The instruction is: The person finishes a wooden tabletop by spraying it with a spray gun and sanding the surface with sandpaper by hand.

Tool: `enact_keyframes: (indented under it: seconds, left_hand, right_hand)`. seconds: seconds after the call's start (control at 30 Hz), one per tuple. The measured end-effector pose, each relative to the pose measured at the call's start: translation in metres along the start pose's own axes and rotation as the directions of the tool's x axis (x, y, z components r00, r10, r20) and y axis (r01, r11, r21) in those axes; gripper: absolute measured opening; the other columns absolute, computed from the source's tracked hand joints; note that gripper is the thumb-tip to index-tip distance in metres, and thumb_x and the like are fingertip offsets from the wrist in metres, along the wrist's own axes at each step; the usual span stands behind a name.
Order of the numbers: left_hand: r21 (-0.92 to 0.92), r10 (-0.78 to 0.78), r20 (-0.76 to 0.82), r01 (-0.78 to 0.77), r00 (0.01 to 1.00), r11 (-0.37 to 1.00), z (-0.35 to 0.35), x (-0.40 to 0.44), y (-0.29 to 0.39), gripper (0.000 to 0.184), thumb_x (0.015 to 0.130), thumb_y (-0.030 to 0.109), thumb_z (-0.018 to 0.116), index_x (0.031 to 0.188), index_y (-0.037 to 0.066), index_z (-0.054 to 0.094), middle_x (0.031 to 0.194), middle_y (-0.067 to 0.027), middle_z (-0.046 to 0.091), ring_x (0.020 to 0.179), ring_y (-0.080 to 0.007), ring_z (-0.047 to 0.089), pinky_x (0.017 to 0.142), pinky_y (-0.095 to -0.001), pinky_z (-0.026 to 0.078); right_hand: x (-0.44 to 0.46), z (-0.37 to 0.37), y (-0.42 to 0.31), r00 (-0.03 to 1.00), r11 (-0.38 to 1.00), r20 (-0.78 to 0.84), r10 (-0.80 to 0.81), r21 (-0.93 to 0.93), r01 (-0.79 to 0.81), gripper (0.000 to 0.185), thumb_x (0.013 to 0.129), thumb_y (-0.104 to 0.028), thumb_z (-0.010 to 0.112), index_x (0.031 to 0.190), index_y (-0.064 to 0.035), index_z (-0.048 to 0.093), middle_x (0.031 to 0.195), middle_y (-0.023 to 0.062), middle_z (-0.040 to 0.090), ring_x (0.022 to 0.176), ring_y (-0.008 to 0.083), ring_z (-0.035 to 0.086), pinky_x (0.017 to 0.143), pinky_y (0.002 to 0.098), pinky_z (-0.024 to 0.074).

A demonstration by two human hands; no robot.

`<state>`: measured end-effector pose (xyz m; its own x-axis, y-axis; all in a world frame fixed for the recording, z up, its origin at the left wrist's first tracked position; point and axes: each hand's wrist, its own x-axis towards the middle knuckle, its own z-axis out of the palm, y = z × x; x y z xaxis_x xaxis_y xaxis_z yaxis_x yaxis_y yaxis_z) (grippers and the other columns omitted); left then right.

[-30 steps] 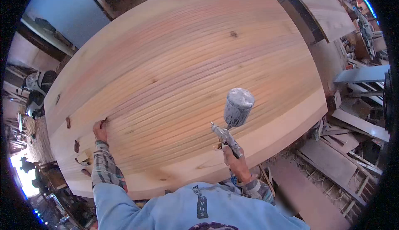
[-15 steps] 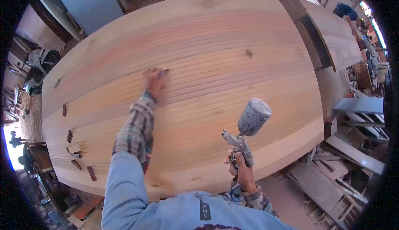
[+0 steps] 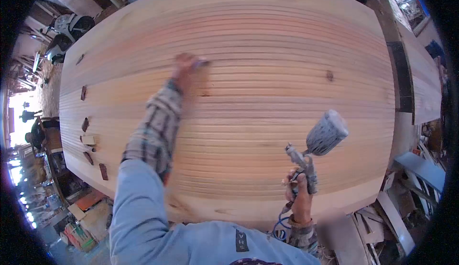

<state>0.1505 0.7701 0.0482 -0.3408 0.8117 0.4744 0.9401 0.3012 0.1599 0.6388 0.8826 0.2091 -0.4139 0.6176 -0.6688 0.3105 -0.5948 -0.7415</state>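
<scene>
My left hand [image 3: 184, 69], smeared by motion, is closed around a small thin piece that looks like sandpaper [image 3: 202, 62]. It is at the surface of a broad wooden panel [image 3: 267, 93] with long parallel grooves. My right hand [image 3: 300, 203] grips the handle of a spray gun [image 3: 304, 163]. The gun's paint-spattered cup [image 3: 327, 132] tilts up to the right, above the panel's near right part. A blue hose [image 3: 281, 226] hangs below that hand.
Several dark reddish-brown scraps [image 3: 103, 171] and a pale small block [image 3: 88, 140] lie along the panel's left end. A motor scooter [image 3: 69, 30] stands at the far left. Beyond the right end is another board [image 3: 420, 78]; boards and offcuts [image 3: 397, 219] lie lower right.
My left hand has moved farther away across the panel. My right hand and the spray gun have shifted right. The view has shifted, so the panel appears larger.
</scene>
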Motion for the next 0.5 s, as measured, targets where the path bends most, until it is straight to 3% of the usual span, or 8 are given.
enact_keyframes:
  seconds: [0.07,0.2,0.3,0.33,0.37,0.4,0.43,0.5]
  left_hand:
    - [0.014,-0.139,0.075,0.138,0.988,0.99,-0.046,-0.019,-0.041,0.024,0.076,0.009,0.067,0.099,0.013,0.071,0.099,-0.008,0.066,0.098,-0.0296,0.059,0.091,-0.0427,0.044]
    - [-0.029,-0.196,0.033,0.197,0.98,0.98,-0.044,0.021,0.011,0.023,0.076,0.008,0.067,0.098,0.011,0.07,0.095,-0.0085,0.067,0.097,-0.0301,0.06,0.089,-0.0441,0.045]
    - [-0.16,0.011,-0.005,-0.012,1.0,0.987,0.031,0.066,0.079,0.019,0.074,0.011,0.07,0.093,0.011,0.069,0.091,-0.0089,0.066,0.092,-0.0302,0.062,0.084,-0.0428,0.047]
    - [-0.287,0.064,0.016,-0.056,0.998,0.956,0.047,0.095,0.113,0.02,0.072,0.012,0.071,0.092,0.012,0.069,0.092,-0.0102,0.067,0.091,-0.0302,0.063,0.081,-0.0421,0.049]
    - [-0.39,0.038,0.101,0.004,0.994,0.921,0.073,0.117,0.143,0.018,0.073,0.018,0.07,0.09,0.012,0.066,0.095,-0.0077,0.066,0.094,-0.0321,0.061,0.083,-0.0454,0.046]
    - [-0.322,0.091,0.051,-0.07,0.995,0.944,0.092,0.141,0.172,0.017,0.074,0.019,0.068,0.088,0.011,0.065,0.089,-0.008,0.063,0.093,-0.0325,0.061,0.078,-0.043,0.048]
    - [-0.301,0.141,0.076,-0.112,0.987,0.947,0.11,0.163,0.197,0.018,0.077,0.02,0.068,0.092,0.011,0.064,0.093,-0.0076,0.064,0.096,-0.0307,0.061,0.079,-0.0427,0.049]
    - [-0.276,0.175,0.102,-0.141,0.979,0.951,0.143,0.185,0.191,0.019,0.081,0.022,0.068,0.096,0.012,0.064,0.098,-0.0072,0.064,0.098,-0.0289,0.061,0.08,-0.0424,0.05]
  right_hand:
    - [0.025,-0.005,-0.033,0.994,0.994,0.077,-0.079,-0.07,0.084,0.038,0.101,-0.045,0.053,0.107,-0.0086,0.059,0.075,0.0044,0.063,0.042,0.0029,0.036,0.038,0.0188,0.0249]
    - [0.058,0.005,-0.072,0.989,0.993,0.1,-0.108,-0.032,0.112,0.029,0.101,-0.037,0.054,0.111,-0.0101,0.061,0.078,0.0017,0.065,0.05,0.001,0.04,0.043,0.0183,0.0265]
    - [0.074,0.027,-0.094,0.988,0.988,0.031,-0.151,-0.026,0.152,0.029,0.101,-0.037,0.054,0.11,-0.01,0.061,0.078,0.0024,0.065,0.049,0.001,0.039,0.043,0.0185,0.0248]
    - [0.079,0.034,-0.095,0.983,0.983,0.053,-0.177,0.052,0.174,0.03,0.101,-0.038,0.054,0.109,-0.0099,0.061,0.079,0.003,0.066,0.048,0.0009,0.037,0.042,0.0184,0.024]
    - [0.081,0.04,-0.1,0.983,0.983,0.04,-0.18,0.041,0.178,0.03,0.101,-0.038,0.054,0.109,-0.0099,0.061,0.079,0.003,0.066,0.048,0.0009,0.037,0.042,0.0184,0.024]
    - [0.082,0.048,-0.106,0.974,0.974,0.024,-0.224,0.052,0.223,0.031,0.101,-0.038,0.054,0.109,-0.0097,0.062,0.079,0.0032,0.066,0.047,0.0009,0.037,0.042,0.0186,0.0234]
    - [0.083,0.054,-0.111,0.964,0.962,0.011,-0.267,0.064,0.266,0.032,0.1,-0.039,0.055,0.108,-0.0094,0.062,0.079,0.0035,0.066,0.046,0.0009,0.036,0.042,0.0187,0.0228]
    - [0.087,0.056,-0.117,0.963,0.963,-0.013,-0.269,0.011,0.27,0.033,0.101,-0.039,0.054,0.108,-0.0089,0.063,0.079,0.0037,0.066,0.045,0.0011,0.035,0.041,0.0189,0.0222]
